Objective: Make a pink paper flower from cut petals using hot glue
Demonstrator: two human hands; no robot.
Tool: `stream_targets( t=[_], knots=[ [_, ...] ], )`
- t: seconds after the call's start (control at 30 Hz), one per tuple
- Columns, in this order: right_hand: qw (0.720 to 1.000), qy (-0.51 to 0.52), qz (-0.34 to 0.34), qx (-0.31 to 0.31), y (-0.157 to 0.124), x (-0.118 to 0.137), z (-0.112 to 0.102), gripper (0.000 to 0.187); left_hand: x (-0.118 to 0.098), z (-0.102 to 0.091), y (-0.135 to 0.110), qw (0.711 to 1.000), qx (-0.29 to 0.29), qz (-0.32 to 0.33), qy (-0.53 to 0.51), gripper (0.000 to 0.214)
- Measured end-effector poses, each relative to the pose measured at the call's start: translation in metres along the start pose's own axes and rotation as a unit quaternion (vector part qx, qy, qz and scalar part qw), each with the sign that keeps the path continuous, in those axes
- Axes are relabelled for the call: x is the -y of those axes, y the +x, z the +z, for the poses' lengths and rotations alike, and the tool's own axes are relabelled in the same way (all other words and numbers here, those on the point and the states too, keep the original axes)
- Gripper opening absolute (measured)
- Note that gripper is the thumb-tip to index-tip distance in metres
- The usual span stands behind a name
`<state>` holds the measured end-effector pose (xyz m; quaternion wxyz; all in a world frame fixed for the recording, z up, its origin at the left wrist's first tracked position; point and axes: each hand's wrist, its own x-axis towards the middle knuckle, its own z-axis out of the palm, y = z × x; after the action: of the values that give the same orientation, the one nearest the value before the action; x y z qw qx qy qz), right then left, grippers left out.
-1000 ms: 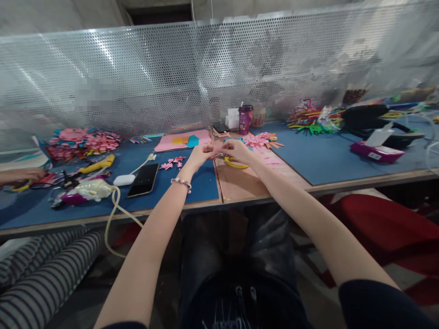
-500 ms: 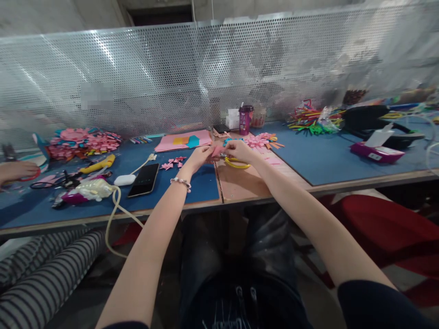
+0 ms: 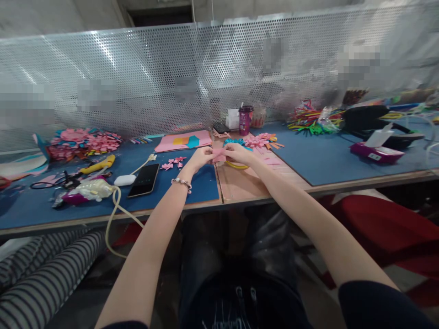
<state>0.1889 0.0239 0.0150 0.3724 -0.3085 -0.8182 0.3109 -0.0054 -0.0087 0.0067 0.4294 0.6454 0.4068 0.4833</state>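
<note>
Over there, left hand [image 3: 202, 156] and right hand [image 3: 237, 153] both pinch a thin pink piece [image 3: 219, 155], yellow loop [image 3: 237, 166] at its four o'clock, purple cup [image 3: 244, 120] at one.

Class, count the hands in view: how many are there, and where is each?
2: the left hand at the left side of the pink paper, the right hand at its right side. Others may be hidden.

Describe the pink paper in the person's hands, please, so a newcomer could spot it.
A blue-topped table runs along the perforated grey metal screen. Near the left edge of its tan middle section, the bare left hand and bare right hand hold a pink paper piece; unlike the pink paper cut-outs nearby, it is gripped from both sides.
</note>
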Motion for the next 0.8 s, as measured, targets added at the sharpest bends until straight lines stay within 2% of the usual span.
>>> stream_targets(
  t=[0.1,0.23,0.4,0.47,0.6,0.67,0.8],
  knots=[
    [1.0,0.025,-0.004,0.008,0.004,-0.007,0.001,0.016,0.002,-0.002,0.003,1.0,-0.019,-0.003,-0.014,0.02],
    [0.998,0.056,-0.008,0.007,0.009,-0.015,0.001,0.011,0.005,-0.004,0.006,0.999,-0.025,-0.009,-0.041,0.02],
    [0.995,0.09,-0.033,-0.013,0.007,-0.015,-0.002,0.041,0.006,-0.006,0.008,0.996,-0.031,-0.016,-0.081,0.018],
    [0.995,0.09,-0.048,-0.012,0.005,-0.011,-0.004,0.043,0.005,-0.006,0.008,0.995,-0.034,-0.019,-0.096,0.017],
    [0.996,0.064,-0.068,-0.003,0.002,-0.005,-0.006,0.021,0.003,-0.006,0.007,0.993,-0.028,-0.022,-0.114,0.018],
    [0.996,0.055,-0.071,-0.014,0.002,-0.003,-0.006,0.016,0.001,-0.005,0.005,0.992,-0.024,-0.023,-0.118,0.018],
    [0.994,0.054,-0.064,-0.065,0.002,-0.001,-0.007,0.02,-0.002,-0.004,0.003,0.992,-0.016,0.014,-0.121,0.048]
  ],
)
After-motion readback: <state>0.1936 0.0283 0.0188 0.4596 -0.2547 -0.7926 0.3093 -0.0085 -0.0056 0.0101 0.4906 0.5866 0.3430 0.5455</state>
